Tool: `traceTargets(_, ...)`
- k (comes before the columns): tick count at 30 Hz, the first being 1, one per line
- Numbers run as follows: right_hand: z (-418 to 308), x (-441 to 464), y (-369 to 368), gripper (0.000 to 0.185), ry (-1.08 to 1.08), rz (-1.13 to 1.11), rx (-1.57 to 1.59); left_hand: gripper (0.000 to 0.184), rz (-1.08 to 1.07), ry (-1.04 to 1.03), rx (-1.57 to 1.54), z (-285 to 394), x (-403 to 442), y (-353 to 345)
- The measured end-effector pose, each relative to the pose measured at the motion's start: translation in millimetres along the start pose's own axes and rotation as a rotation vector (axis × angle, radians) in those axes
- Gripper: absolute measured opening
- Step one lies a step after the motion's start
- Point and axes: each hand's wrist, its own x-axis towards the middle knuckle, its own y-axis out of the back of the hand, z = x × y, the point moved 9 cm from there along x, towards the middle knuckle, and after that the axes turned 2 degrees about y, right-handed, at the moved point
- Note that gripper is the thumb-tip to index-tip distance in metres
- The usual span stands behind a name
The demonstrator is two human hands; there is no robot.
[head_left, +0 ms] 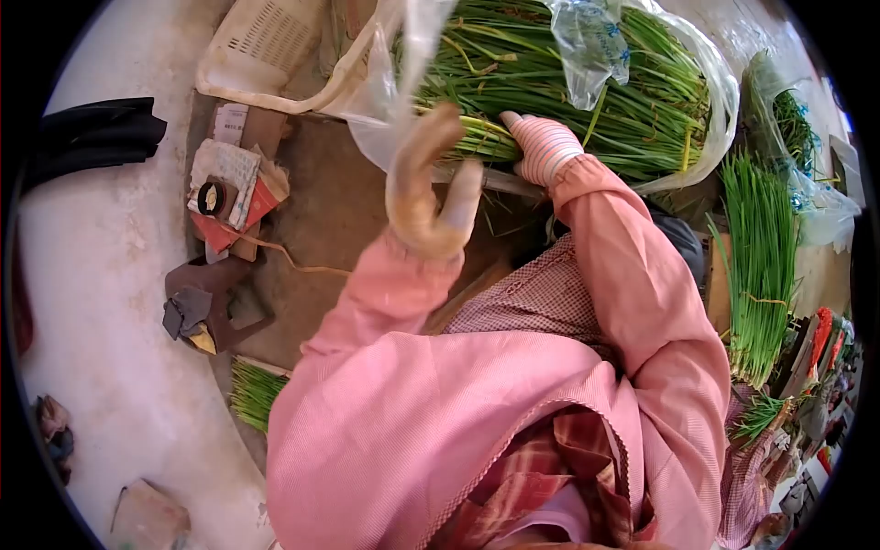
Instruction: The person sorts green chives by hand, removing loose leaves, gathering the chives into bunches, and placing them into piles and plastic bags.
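Note:
A heap of long green stalks (642,119) lies in a white crate lined with clear plastic (724,110) at the top of the view. My right hand (547,148), in a striped glove, is at the near edge of the heap, its fingers round the end of a bundle of stalks (486,137). To the left of it, my left hand (426,188), in a stained glove and blurred, is raised with thumb and fingers apart in a C shape, nothing seen between them. A crumpled clear bag (591,55) rests on the stalks.
An empty-looking cream crate (266,46) stands at the upper left. Papers and a tape roll (211,198) lie below it, near a brown stool (220,293). More green bundles stand at the right (761,266) and lower left (255,394). A black cloth (101,137) lies far left.

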Motion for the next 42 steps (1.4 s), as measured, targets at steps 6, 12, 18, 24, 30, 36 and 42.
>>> traceTargets(6,25,-10,4,0.055,0.139,0.142,0.455,0.051,-0.254,0.182,0.642,-81,47,10)
traceTargets(12,56,-28,49,0.061,0.248,0.261,1.350,0.051,0.094,0.422,0.236,-107,14,72)
traceTargets(18,93,-34,62,0.064,0.252,0.297,1.537,0.078,-0.028,0.307,-0.143,-30,7,-15)
traceTargets(24,42,-54,74,0.071,0.205,0.453,0.360,0.098,-0.103,0.590,-0.933,-115,22,-114)
traceTargets(30,46,-136,151,0.087,0.103,0.668,0.124,0.072,-0.076,0.635,-0.822,-120,0,-105)
traceTargets(36,-47,-144,157,0.114,0.553,0.737,0.346,0.049,0.018,0.975,-2.180,-15,2,-171)
traceTargets(42,10,-195,146,0.075,0.065,1.096,0.920,0.063,-0.333,0.352,-0.649,55,13,-175)
